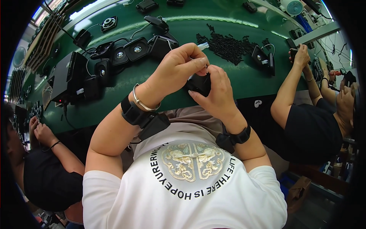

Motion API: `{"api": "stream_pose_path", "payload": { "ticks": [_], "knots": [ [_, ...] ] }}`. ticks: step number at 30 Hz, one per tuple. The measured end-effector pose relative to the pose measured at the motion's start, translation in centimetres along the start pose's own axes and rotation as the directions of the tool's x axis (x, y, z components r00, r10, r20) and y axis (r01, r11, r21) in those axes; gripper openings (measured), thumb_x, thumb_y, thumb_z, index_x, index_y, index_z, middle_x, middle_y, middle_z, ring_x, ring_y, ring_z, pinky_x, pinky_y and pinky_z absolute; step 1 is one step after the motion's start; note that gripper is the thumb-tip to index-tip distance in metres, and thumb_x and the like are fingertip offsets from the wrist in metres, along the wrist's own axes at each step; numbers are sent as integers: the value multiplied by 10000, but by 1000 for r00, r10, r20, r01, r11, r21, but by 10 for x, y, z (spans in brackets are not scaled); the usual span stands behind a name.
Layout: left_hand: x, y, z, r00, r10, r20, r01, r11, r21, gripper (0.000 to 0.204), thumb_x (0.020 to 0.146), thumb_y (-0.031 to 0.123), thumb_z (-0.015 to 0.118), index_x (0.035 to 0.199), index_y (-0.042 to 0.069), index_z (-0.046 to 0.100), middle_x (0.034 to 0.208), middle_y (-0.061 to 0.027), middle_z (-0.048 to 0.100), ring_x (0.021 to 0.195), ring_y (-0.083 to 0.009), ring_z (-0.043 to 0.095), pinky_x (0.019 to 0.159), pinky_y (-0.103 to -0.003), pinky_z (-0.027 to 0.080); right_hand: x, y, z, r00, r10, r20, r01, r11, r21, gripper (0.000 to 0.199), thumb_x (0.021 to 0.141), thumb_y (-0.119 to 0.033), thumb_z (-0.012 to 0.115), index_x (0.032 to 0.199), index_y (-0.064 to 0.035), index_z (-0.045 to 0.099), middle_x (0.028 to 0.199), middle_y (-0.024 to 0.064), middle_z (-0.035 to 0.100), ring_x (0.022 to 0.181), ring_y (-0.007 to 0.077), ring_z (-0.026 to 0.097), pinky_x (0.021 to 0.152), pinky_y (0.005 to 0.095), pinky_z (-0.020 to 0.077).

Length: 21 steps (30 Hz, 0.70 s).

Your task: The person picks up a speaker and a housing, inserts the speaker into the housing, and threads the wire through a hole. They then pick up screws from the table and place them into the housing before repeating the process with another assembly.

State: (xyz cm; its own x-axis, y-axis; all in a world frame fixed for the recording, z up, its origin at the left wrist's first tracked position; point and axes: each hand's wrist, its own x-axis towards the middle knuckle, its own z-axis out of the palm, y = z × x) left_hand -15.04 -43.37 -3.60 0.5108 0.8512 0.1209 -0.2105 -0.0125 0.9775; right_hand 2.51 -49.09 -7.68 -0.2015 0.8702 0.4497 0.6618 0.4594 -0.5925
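My right hand grips a small black speaker housing at the front edge of the green table, fingers along its right side and thumb on the near side. Just above the housing, my left hand is closed in a pinch; what lies between its fingertips is too small to make out. A white plug shows just beyond the left fingers, and I cannot tell whether the hand holds it. The housing's far side is partly hidden by my fingers.
Loose black screws or pegs lie heaped beyond my hands. Wired black speakers stand at the left, near a black box with a red light. Another speaker pair sits right. Co-workers' arms flank me.
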Motion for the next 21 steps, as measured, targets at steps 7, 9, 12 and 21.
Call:
{"api": "stream_pose_path", "payload": {
  "ticks": [7,9,12,21],
  "knots": [
    [4,-3,-10,993,85,83,-72,986,-147,158,927,112,655,1004,-17,607,990,-74,642,891,-102,625,788,-243,529,-8,3,-4,1000,-9,8,9,996,-93,761,672,-188,834,1316,-27,462,1251,177,534,1158,359,514,994,444,421],
    [-1,-10,-13,993,72,96,-68,996,-51,271,893,108,686,1106,-11,570,1053,-92,625,955,-129,614,824,-267,523,-9,5,-7,1000,-9,28,11,997,-80,765,668,-186,836,1316,-23,465,1257,177,533,1166,360,506,998,444,419],
    [-15,-20,-16,992,44,116,-60,988,139,556,825,100,748,1310,0,495,1179,-127,591,1083,-183,591,897,-315,513,-11,10,-13,997,-11,73,15,998,-56,771,662,-183,840,1317,-15,470,1271,176,532,1182,363,490,1005,445,414],
    [-18,-42,-12,942,159,297,-333,569,752,1247,605,125,851,1565,110,56,1281,-195,528,1221,-389,494,1071,-461,368,7,23,-33,951,-75,300,62,997,53,791,608,-143,844,1312,-35,499,1293,165,533,1209,373,468,1028,448,402]
  ]
}}
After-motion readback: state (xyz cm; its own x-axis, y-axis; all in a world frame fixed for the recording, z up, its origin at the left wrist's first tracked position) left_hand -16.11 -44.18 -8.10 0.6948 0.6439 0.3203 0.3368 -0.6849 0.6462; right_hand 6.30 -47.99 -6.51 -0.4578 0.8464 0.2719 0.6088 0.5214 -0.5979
